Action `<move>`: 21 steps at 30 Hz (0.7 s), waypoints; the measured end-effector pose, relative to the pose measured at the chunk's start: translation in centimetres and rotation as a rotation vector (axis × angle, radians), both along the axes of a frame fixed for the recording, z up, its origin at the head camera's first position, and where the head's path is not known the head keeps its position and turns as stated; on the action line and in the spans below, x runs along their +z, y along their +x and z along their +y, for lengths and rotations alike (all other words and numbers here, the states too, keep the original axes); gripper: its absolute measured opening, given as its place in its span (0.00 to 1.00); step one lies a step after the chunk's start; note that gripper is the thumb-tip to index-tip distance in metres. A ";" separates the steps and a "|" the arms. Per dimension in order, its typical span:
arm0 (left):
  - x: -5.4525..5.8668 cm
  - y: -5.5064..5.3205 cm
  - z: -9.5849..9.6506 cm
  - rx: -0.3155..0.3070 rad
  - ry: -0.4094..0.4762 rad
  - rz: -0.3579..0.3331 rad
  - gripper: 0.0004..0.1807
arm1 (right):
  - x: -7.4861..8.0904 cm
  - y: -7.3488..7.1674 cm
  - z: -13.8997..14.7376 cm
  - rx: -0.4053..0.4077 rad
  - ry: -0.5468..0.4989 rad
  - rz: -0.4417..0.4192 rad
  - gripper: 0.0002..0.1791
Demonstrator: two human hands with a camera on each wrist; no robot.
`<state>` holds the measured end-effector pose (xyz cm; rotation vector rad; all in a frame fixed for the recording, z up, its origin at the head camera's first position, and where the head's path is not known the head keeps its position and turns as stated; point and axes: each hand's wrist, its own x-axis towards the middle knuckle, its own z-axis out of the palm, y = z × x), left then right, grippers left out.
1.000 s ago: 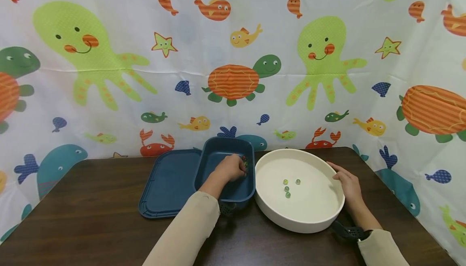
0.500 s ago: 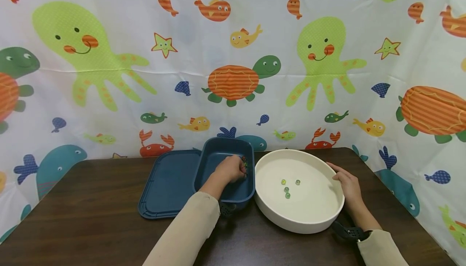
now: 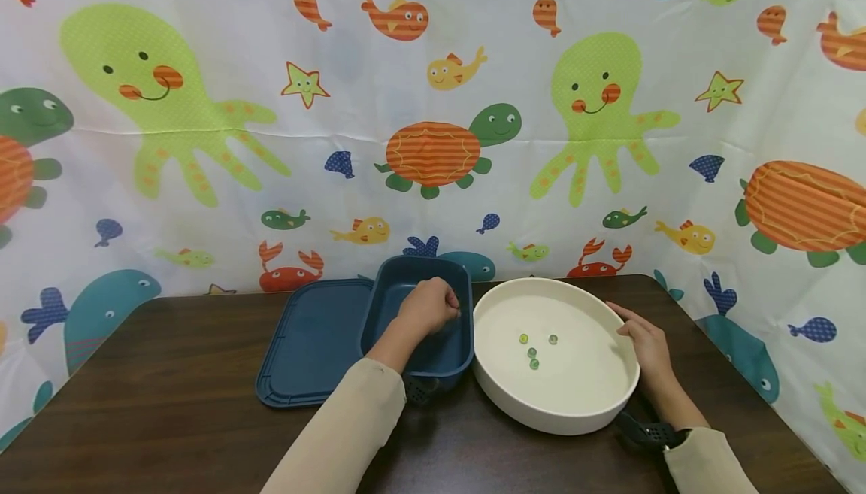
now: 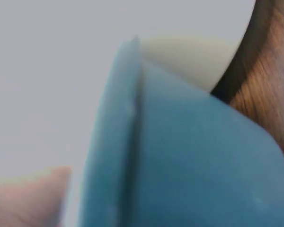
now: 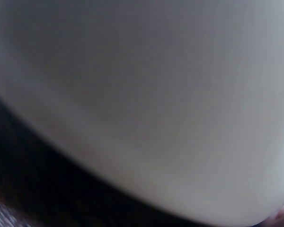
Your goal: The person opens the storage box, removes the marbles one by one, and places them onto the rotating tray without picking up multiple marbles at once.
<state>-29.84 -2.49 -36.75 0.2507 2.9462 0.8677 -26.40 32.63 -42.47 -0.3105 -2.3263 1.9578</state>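
My left hand [image 3: 428,309] is inside the blue rectangular container [image 3: 389,306], thumb and fingers pinched together near its right wall. A small marble appears to be in that pinch, mostly hidden by the fingers. In the left wrist view the container's outer wall [image 4: 203,156] fills much of the picture, with part of the hand [image 4: 31,196] at lower left. My right hand [image 3: 646,343] holds the right rim of a round white dish [image 3: 582,385], thumb over the edge. Several greenish glass marbles [image 3: 532,353] lie on the dish's floor. The right wrist view shows the dish's pale side [image 5: 156,118], blurred.
A flat blue lid [image 3: 311,343] lies left of the container, partly under its edge. Container and dish stand side by side on a dark wooden table [image 3: 169,404]. Behind the table hangs a white curtain [image 3: 473,65] printed with sea animals.
My left hand has risen slightly inside the container, and the small coloured marbles seen earlier by its fingertips no longer show. One yellow-green marble has rolled slightly left in the dish. The right hand stays put.
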 end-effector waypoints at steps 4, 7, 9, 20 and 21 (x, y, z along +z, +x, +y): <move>1.0 0.7 0.7 0.014 0.045 0.046 0.03 | 0.1 0.1 0.0 -0.008 -0.002 0.005 0.29; 2.0 1.2 1.4 0.007 0.064 0.077 0.05 | 0.1 0.1 0.1 -0.011 -0.009 0.014 0.29; 2.7 1.5 2.1 -0.009 0.072 0.086 0.05 | 0.1 0.1 0.2 -0.009 -0.011 0.017 0.28; 3.9 2.2 5.6 -0.091 0.080 0.065 0.04 | 0.0 0.2 0.1 0.002 -0.003 0.021 0.29; 3.8 2.2 5.9 -0.094 0.078 0.064 0.04 | 0.0 0.2 0.0 0.004 -0.005 0.022 0.29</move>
